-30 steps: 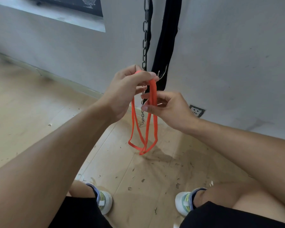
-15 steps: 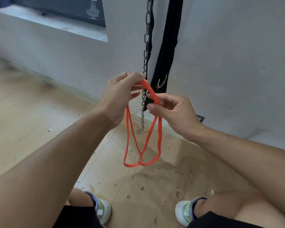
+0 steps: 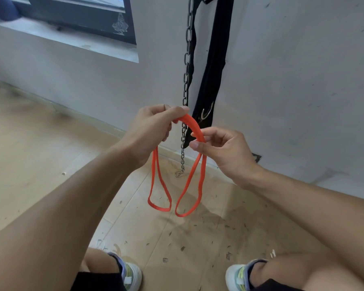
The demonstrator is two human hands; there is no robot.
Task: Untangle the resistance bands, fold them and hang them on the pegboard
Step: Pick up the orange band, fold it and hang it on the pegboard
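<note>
Left hand (image 3: 149, 129) and right hand (image 3: 221, 152) each pinch the orange band (image 3: 192, 126) in a closed grip. Since half a second ago the two hanging loops, then crossed below the grips, have separated and now dangle side by side.

Left hand (image 3: 149, 131) and right hand (image 3: 223, 153) pinching orange resistance band (image 3: 190, 124), two loops hanging

Both forearms are bare, with no sleeves, watch or rings showing on the left hand (image 3: 149, 131) or the right hand (image 3: 223, 152). At the bottom of the frame sit black shorts (image 3: 97, 281), bare knees, and white trainers (image 3: 132, 276) with yellow-green and lilac accents over dark socks.
</note>
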